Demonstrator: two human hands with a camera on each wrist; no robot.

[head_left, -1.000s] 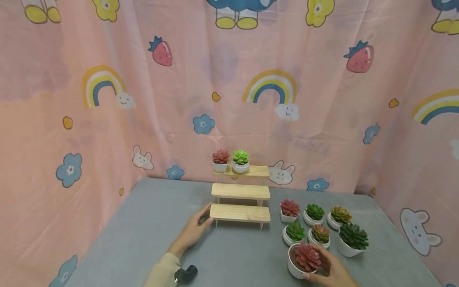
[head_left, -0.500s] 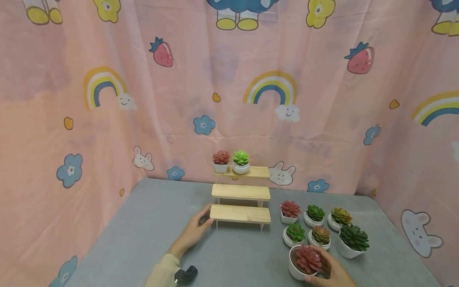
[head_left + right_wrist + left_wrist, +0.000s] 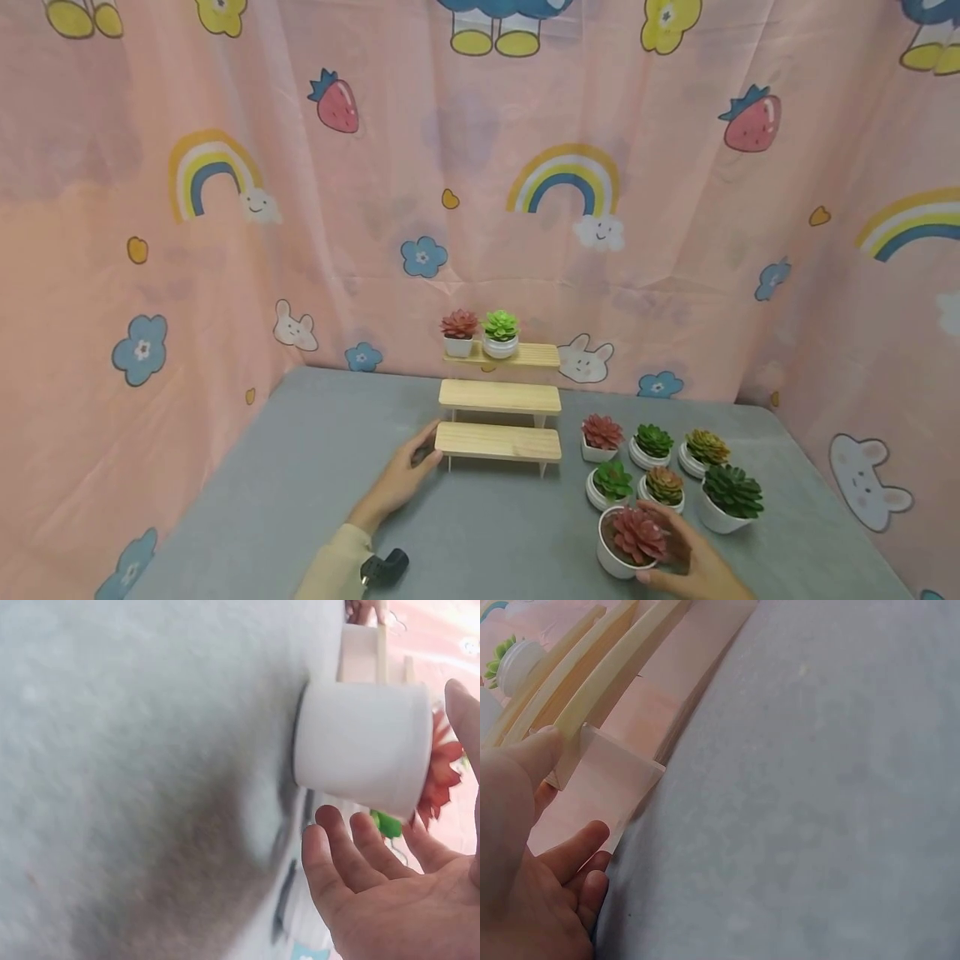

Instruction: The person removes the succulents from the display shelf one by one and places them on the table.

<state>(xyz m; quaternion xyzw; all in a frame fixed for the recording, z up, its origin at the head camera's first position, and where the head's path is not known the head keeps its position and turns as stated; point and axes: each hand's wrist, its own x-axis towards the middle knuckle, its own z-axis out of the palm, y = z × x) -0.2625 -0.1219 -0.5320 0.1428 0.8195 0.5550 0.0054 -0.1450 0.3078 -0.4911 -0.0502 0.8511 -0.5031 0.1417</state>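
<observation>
A three-tier wooden display stand (image 3: 498, 442) with clear legs stands mid-table. My left hand (image 3: 401, 477) grips the left end of its lowest shelf, thumb at the board's edge and index finger behind; in the left wrist view the other fingers lie loosely beside the clear leg (image 3: 604, 780). A red succulent (image 3: 637, 533) in a round white pot (image 3: 364, 742) stands on the table at the front right. My right hand (image 3: 693, 554) is spread around its right side, with relaxed fingers (image 3: 326, 862) close beside the pot and the thumb apart from it.
The top shelf bears a red succulent (image 3: 459, 325) and a light-green succulent (image 3: 500, 327). Behind my right hand are several more potted succulents, among them a large dark-green succulent (image 3: 733, 492). A patterned pink curtain (image 3: 480, 117) hangs behind the grey table (image 3: 315, 442).
The view has shifted slightly. Both hands keep nearly the same places, the left at the stand and the right at the red succulent's pot.
</observation>
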